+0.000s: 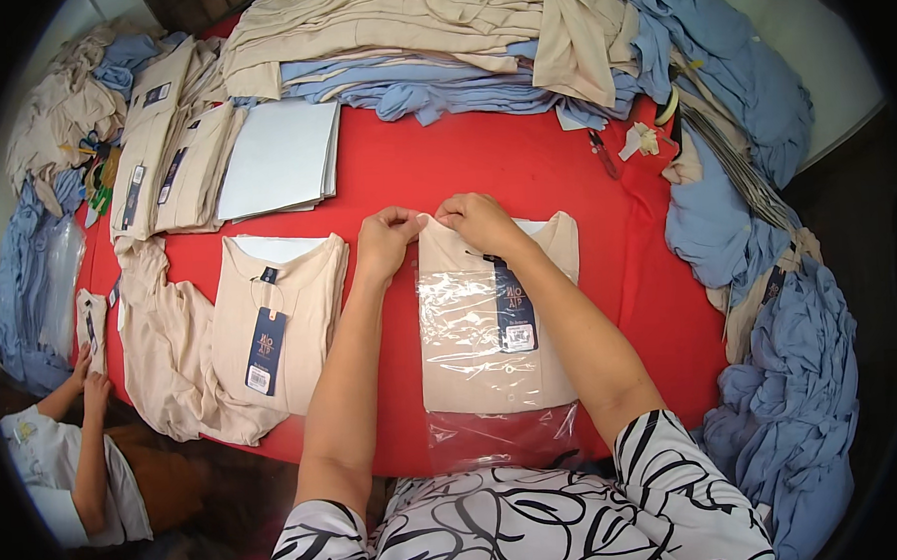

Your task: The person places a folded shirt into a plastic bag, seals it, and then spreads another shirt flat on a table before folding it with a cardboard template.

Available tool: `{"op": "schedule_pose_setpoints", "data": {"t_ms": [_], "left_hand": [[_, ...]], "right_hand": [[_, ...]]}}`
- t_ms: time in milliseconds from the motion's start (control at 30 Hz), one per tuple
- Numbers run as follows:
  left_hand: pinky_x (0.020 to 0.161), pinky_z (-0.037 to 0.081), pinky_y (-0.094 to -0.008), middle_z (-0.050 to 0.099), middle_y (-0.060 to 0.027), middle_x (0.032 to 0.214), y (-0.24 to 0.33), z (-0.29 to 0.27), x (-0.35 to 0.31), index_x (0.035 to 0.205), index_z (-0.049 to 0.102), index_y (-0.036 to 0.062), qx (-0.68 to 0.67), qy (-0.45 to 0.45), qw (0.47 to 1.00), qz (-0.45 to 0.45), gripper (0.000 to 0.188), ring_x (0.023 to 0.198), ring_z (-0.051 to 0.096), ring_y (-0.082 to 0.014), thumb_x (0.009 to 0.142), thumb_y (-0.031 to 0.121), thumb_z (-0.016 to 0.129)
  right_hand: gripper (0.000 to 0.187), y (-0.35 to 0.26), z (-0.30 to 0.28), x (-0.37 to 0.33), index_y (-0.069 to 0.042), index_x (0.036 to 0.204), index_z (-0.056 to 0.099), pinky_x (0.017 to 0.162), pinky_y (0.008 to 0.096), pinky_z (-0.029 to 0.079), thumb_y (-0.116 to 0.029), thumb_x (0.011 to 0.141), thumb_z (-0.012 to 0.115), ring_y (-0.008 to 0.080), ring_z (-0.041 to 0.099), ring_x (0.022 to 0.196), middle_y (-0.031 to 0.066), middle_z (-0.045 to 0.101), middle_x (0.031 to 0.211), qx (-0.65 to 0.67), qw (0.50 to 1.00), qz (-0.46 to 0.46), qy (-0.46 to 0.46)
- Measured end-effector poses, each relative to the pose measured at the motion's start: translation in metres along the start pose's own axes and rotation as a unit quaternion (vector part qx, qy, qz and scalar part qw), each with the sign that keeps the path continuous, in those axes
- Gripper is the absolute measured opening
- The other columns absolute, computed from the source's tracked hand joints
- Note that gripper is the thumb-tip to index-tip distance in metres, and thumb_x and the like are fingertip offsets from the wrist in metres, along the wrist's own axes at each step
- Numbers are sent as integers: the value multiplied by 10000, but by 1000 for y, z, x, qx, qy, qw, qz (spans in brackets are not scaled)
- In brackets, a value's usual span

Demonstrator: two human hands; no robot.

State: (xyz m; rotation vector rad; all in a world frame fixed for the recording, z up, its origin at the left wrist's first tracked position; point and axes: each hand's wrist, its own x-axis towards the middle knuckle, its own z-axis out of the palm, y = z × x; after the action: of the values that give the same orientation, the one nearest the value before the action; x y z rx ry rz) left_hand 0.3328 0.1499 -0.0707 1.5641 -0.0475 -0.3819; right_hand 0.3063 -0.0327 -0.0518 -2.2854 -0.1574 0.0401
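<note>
A folded beige shirt (461, 339) lies in front of me, its lower part inside a clear plastic bag (496, 440). The bag's empty end stretches past the fold toward me. My left hand (388, 240) pinches the shirt's upper left shoulder corner from outside. Close beside it, my right hand (480, 223) is closed at the same shoulder edge, thumb and fingers together. A dark blue hang tag (515, 307) shows through the plastic, partly behind my right forearm. White card peeks out at the neckline. To the left sits another folded beige shirt (236, 334) with a blue tag, unbagged.
White cards (281, 157) are stacked on the red tablecloth (444, 165), beside piles of folded beige shirts (192, 181). Beige and blue garments (418, 31) heap along the back; blue ones (783, 385) line the right. A co-worker's hands (87, 376) hold beige fabric at far left.
</note>
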Motion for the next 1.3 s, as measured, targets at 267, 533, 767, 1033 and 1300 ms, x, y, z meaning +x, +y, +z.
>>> {"op": "schedule_pose_setpoints", "data": {"t_ms": [267, 533, 767, 1033, 1300], "left_hand": [[779, 485, -350, 660, -117, 972, 4, 17, 6, 949, 693, -14, 310, 34, 942, 127, 196, 891, 623, -220, 913, 172, 640], [887, 467, -438, 665, -145, 1029, 48, 77, -10, 1028, 717, 48, 551, -38, 775, 306, 258, 980, 600, -314, 875, 243, 647], [798, 496, -384, 701, -185, 970, 21, 141, 16, 1065, 697, 13, 353, -244, 891, 145, 323, 891, 670, -290, 880, 273, 646], [767, 504, -368, 677, -165, 912, 19, 140, 18, 988, 658, 20, 296, -151, 931, 151, 301, 865, 668, -295, 842, 280, 701], [1045, 393, -406, 542, -122, 1331, 67, 36, -50, 921, 633, 38, 399, -174, 875, 210, 321, 1311, 443, -305, 750, 276, 765]], "right_hand": [[210, 6, -6, -7, -28, 964, 705, 865, 384, 479, -178, 843, 622, 324, 656, 924, 172, 693, 977, 94, 993, 53, 39], [266, 65, -125, -91, 1, 1153, 652, 646, 233, 501, -120, 920, 613, 102, 632, 775, 47, 688, 896, 58, 976, 203, 46], [155, 96, -90, -90, 24, 1029, 657, 625, 227, 488, -34, 886, 639, 88, 605, 717, 49, 679, 871, 289, 935, 170, 112], [133, 76, -73, -86, 8, 927, 666, 680, 223, 468, -117, 884, 669, 84, 599, 754, 42, 674, 876, 197, 951, 165, 175], [686, 44, -105, -125, -67, 1325, 545, 1051, 342, 393, -244, 720, 814, 263, 499, 1244, 134, 493, 1379, -11, 998, 67, -4]]}}
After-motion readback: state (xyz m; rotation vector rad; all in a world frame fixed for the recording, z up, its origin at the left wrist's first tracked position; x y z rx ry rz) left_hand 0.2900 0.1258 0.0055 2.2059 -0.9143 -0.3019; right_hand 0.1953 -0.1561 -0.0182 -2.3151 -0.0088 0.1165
